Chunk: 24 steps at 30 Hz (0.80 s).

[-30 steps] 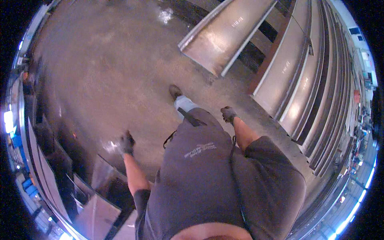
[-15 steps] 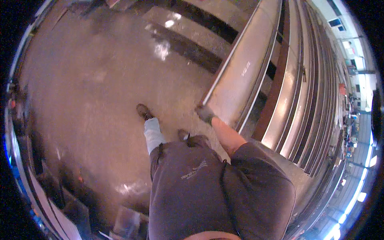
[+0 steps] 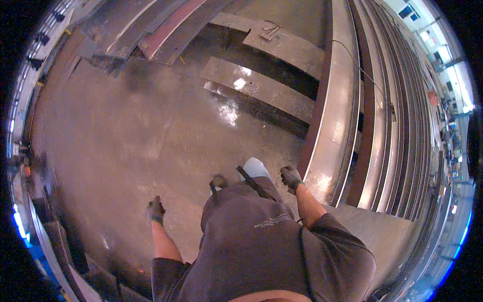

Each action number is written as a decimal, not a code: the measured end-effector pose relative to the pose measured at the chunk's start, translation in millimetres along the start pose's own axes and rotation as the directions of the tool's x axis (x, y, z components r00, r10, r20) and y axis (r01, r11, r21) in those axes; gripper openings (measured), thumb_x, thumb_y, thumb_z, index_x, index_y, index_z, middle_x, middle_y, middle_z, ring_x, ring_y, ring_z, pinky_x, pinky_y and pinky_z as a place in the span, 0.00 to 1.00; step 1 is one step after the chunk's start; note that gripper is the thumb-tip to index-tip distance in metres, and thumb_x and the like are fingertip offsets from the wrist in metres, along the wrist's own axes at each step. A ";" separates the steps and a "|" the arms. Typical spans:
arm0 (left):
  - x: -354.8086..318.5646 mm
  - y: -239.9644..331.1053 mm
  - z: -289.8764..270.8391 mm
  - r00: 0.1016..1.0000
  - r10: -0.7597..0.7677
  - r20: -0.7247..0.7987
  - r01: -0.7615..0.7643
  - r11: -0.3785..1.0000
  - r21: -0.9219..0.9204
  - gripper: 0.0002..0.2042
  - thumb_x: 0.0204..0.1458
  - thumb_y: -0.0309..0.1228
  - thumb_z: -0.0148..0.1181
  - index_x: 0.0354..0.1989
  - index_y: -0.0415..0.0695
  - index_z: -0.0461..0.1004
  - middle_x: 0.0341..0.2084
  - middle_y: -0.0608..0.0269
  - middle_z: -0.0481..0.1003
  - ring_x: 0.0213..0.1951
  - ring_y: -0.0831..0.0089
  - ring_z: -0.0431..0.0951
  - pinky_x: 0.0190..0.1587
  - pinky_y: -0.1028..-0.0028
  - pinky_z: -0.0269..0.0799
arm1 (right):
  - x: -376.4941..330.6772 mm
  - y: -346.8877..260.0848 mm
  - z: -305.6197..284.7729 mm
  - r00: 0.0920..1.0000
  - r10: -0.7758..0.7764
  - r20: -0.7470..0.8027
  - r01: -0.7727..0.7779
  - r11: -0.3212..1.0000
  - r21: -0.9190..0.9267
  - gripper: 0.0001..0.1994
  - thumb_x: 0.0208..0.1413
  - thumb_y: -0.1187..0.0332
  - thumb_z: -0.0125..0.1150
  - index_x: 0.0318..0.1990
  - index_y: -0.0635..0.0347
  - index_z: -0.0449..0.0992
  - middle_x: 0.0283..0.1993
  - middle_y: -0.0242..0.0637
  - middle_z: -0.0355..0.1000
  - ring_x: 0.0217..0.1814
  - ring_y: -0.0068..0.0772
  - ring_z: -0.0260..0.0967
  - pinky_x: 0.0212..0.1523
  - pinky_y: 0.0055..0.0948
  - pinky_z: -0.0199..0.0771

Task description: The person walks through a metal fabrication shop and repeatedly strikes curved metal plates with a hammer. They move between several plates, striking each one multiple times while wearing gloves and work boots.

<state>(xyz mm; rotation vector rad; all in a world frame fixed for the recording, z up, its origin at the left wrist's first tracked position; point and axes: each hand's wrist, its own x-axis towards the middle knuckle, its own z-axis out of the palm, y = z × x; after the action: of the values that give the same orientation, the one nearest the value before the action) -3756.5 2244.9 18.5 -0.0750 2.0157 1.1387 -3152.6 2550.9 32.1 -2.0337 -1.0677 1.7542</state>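
My left hand (image 3: 155, 209), in a dark work glove, hangs out to the left over the concrete floor. Its fingers are curled in, and nothing shows in them. On the other side my right hand (image 3: 290, 178), gloved the same way, is also closed, with no object visible in it. It is nearest to the close end of a long steel beam (image 3: 336, 126), just left of the beam's edge. A gap seems to lie between the glove and the beam. The beam has a broad shiny face and a reddish-brown side flange.
More long steel beams (image 3: 376, 136) lie parallel on the right. Flat steel beams (image 3: 261, 88) cross the floor (image 3: 115, 136) ahead, one bearing a small metal piece (image 3: 270, 32). At the far left lie dark beams and a reddish one (image 3: 171, 27). A thin cable (image 3: 359, 65) runs over the beams.
My right hand has come off the beam's end corner and closed beside it. My left hand has come into view. The view has shifted, showing more steel ahead, and my legs have changed stride.
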 end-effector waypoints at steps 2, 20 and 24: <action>25.4 79.5 27.4 0.997 0.076 -0.013 -0.076 0.997 0.012 0.18 0.57 0.47 0.68 0.24 0.53 0.68 0.12 0.71 0.63 0.13 0.78 0.61 0.16 0.73 0.59 | 20.5 4.7 -6.5 1.000 -0.002 0.001 0.002 1.000 0.029 0.13 0.59 0.57 0.60 0.37 0.57 0.78 0.24 0.32 0.69 0.21 0.29 0.66 0.21 0.35 0.65; -39.4 114.0 233.3 0.991 -0.126 -0.047 0.131 0.828 0.545 0.16 0.56 0.43 0.71 0.35 0.46 0.72 0.22 0.68 0.70 0.18 0.74 0.70 0.16 0.70 0.67 | 569.7 -338.1 -61.9 0.997 -0.079 -0.004 0.043 0.590 -0.807 0.26 0.63 0.49 0.55 0.59 0.60 0.78 0.62 0.50 0.75 0.62 0.54 0.75 0.61 0.46 0.73; -39.8 194.4 266.4 0.911 -0.341 -0.234 0.401 0.866 0.300 0.16 0.56 0.43 0.72 0.40 0.44 0.75 0.25 0.67 0.74 0.19 0.76 0.70 0.17 0.74 0.70 | 726.3 -464.7 -48.4 0.889 -0.458 -0.015 0.255 0.522 -0.814 0.27 0.64 0.48 0.54 0.65 0.52 0.72 0.60 0.51 0.76 0.63 0.57 0.73 0.63 0.47 0.72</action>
<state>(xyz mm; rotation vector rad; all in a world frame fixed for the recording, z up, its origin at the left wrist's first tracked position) -3645.7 2545.3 107.3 -0.3827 2.2027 0.5419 -3270.6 3370.3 -213.5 -2.0971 -2.2930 0.8128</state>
